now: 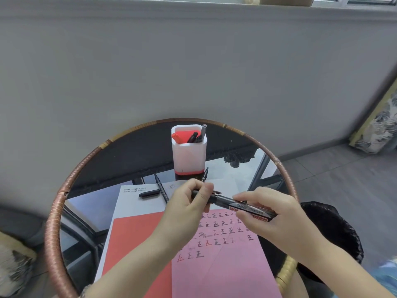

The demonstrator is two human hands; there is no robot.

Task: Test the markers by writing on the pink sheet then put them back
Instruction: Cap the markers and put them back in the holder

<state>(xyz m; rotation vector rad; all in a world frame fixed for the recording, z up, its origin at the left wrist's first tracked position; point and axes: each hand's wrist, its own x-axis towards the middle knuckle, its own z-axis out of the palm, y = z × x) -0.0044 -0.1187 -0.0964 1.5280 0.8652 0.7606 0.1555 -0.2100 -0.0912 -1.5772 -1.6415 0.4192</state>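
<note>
Gripping one whiteboard marker [234, 204] — both hands [187, 203] clenched, two pens [161, 188] on table.

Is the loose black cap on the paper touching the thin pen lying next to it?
Apart. The head view shows the black cap lying left of the thin pen, with a strip of white paper visible between the cap's end and the pen.

Pink sheet [223, 272] bears black and red marks; white, red-based holder [188, 154].
</note>
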